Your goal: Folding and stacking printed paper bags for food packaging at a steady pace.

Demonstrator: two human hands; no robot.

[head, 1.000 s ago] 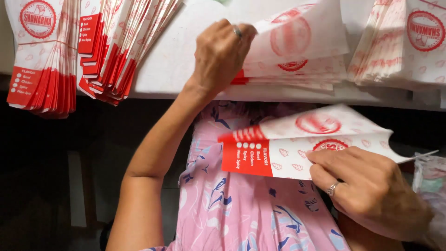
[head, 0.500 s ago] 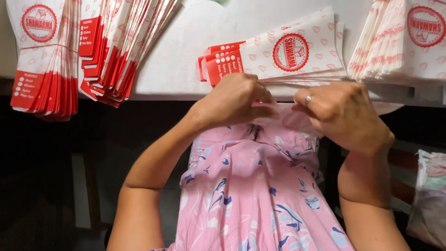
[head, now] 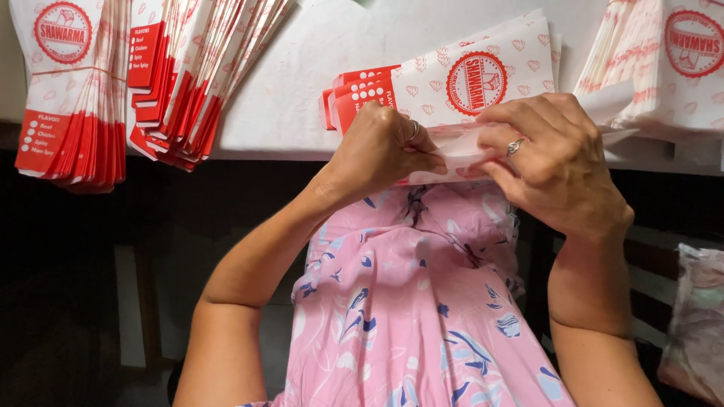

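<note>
Two hands meet at the near edge of the white bench (head: 302,90), just right of the frame's middle, both pinching one white paper sleeve (head: 460,151). The left hand (head: 381,151) is curled, its thumb and fingertips pressed down on the sleeve's left part; a ring shows on one finger. The right hand (head: 554,162), also ringed, grips the sleeve's right part with its thumb under and its fingers folded over the top. The sleeve lies across the bench's edge, partly hidden by both hands, above the person's pink flowered dress (head: 422,316).

Just behind the hands, a small pile of printed red-and-white paper sleeves (head: 452,79) lies flat on the bench, touching or nearly touching the held one. At the upper left of the frame, two fanned bundles of the same sleeves (head: 113,83) overhang the bench's edge. Another stack (head: 671,68) fills the upper right corner. A crumpled plastic bag (head: 697,316) sits at the lower right.
</note>
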